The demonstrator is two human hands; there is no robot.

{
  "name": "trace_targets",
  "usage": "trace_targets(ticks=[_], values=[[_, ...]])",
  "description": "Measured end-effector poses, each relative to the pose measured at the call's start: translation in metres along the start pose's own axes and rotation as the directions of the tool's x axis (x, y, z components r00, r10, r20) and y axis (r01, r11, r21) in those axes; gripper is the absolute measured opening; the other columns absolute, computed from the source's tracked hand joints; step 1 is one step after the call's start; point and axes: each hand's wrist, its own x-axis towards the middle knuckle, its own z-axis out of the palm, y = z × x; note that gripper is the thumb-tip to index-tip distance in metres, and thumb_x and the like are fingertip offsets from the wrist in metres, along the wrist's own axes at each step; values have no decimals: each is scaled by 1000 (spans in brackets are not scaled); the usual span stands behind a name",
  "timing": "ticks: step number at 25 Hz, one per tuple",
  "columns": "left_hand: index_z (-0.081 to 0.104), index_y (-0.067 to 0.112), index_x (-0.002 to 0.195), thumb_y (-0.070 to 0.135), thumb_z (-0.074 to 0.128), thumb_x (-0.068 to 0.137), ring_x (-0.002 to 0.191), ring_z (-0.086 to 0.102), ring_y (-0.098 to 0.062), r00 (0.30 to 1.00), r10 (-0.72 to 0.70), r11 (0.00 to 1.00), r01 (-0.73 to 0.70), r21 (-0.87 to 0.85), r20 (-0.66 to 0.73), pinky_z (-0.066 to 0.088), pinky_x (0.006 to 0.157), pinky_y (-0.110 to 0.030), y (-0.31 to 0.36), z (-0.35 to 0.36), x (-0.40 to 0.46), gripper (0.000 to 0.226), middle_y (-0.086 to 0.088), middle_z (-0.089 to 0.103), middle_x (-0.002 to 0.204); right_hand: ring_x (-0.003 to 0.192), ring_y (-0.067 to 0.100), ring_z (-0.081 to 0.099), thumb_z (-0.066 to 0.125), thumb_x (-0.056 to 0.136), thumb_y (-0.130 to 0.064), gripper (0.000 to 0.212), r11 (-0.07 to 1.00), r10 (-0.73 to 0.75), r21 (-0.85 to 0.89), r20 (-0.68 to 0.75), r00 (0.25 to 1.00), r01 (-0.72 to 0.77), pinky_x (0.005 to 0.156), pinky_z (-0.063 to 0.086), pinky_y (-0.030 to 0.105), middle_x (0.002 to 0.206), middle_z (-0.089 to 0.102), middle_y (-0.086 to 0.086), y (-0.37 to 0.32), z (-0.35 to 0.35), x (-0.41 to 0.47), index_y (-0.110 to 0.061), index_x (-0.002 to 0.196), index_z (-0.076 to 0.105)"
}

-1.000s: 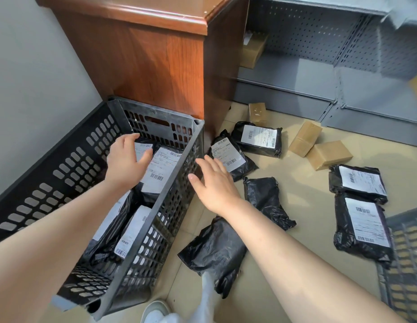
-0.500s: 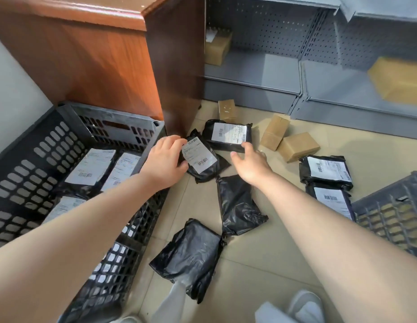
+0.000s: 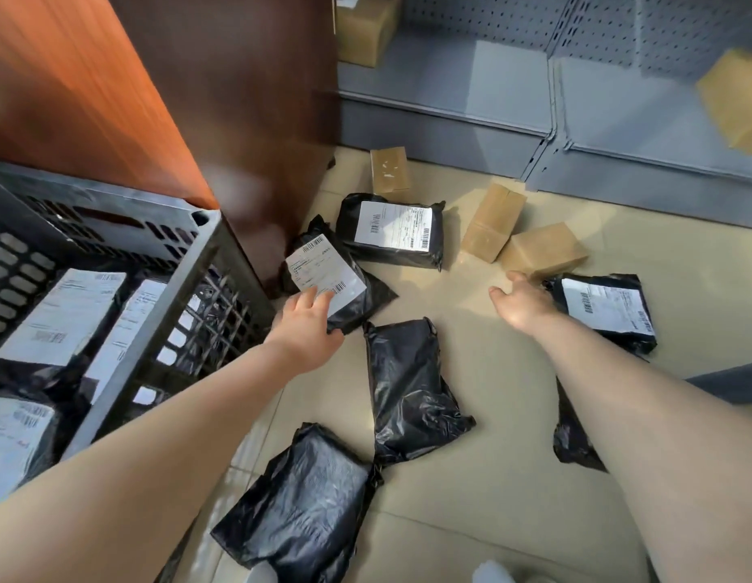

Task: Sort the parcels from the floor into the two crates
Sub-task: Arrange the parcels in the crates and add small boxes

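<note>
The left hand [image 3: 307, 326] lies with straight fingers on the near edge of a black plastic mailer bag with a white shipping label [image 3: 330, 279], not curled round it. Just left of this hand stands the black perforated plastic crate [image 3: 206, 250], with several labelled black bags inside; beyond it rises a reddish-brown wooden cabinet [image 3: 239, 98], whose corner the touched bag lies against. Past the fingers sits a second labelled black mailer [image 3: 393, 233], and a small brown cardboard box [image 3: 390, 174] beyond that.

The right hand [image 3: 521, 305] is spread and relaxed, gripping nothing, its fingers near the edge of a tan cardboard box [image 3: 542, 250]; another tan box [image 3: 492, 220] leans just beyond. Right of this hand lies a third labelled black mailer [image 3: 605, 309]. Between the forearms lie two unlabelled black plastic bags [image 3: 412, 389] and [image 3: 298, 502]. Grey metal shelving [image 3: 450, 98] lines the far side.
</note>
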Motion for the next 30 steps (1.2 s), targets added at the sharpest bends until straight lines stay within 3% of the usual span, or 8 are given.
trace_targets(ticks=[6, 16, 19, 22, 25, 27, 29, 30], values=[[22, 21, 153, 33, 51, 94, 145, 17, -31, 1000, 18, 995, -18, -99, 6, 18, 119, -43, 19, 18, 29, 67, -7, 19, 160, 138, 42, 34, 45, 100, -39, 58, 994, 1, -107, 5, 1000, 0, 109, 35, 41, 152, 36, 19, 14, -2, 58, -9, 148, 32], [19, 23, 154, 28, 52, 95, 148, 13, -27, 995, 78, 982, -66, -175, 62, 16, 121, -45, 43, 49, 56, 68, -5, 18, 161, 147, 34, 16, 55, 93, -24, 76, 985, 55, -165, -19, 998, -58, 118, 24, 40, 163, 11, 12, 40, -8, 114, -7, 154, 14], [19, 23, 154, 29, 52, 94, 147, 14, -26, 992, 94, 986, -81, -144, 86, 17, 120, -45, 44, 57, 56, 69, -4, 17, 161, 147, 36, 18, 53, 92, -21, 75, 982, 65, -180, 57, 996, -53, 118, 25, 40, 162, 12, 14, 45, -7, 121, -7, 154, 13], [20, 22, 154, 27, 52, 93, 147, 14, -26, 992, 84, 988, -71, -141, 90, 17, 119, -45, 42, 59, 59, 69, -3, 17, 161, 143, 37, 24, 54, 93, -25, 71, 973, -6, -229, -27, 1000, 0, 113, 30, 42, 157, 22, 15, 52, -8, 118, -12, 154, 21], [21, 21, 153, 26, 52, 92, 146, 16, -27, 994, 68, 987, -54, -154, 90, 18, 119, -44, 41, 62, 58, 69, -3, 19, 160, 137, 34, 26, 54, 92, -34, 54, 941, -144, -325, -136, 980, 93, 110, 29, 44, 146, 35, 14, 53, -8, 114, -20, 144, 44], [22, 21, 153, 25, 52, 92, 146, 16, -27, 993, 62, 987, -46, -155, 101, 18, 119, -43, 39, 64, 57, 68, -3, 19, 160, 137, 33, 26, 59, 91, -38, 49, 967, -152, -221, -109, 982, 125, 111, 30, 43, 146, 34, 13, 49, -2, 111, -17, 133, 49], [22, 21, 153, 24, 52, 92, 146, 16, -26, 993, 58, 986, -41, -165, 104, 18, 119, -42, 37, 64, 55, 68, -3, 19, 159, 137, 32, 30, 65, 88, -40, 58, 983, -169, -78, -56, 984, 165, 110, 33, 40, 145, 36, 12, 45, 8, 102, -11, 135, 44], [22, 20, 153, 23, 51, 92, 145, 17, -27, 993, 57, 985, -38, -171, 106, 18, 119, -42, 36, 64, 54, 67, -3, 19, 159, 135, 32, 32, 65, 87, -44, 64, 977, -200, -87, -56, 978, 195, 108, 36, 41, 143, 38, 11, 44, 14, 96, -13, 138, 43]])
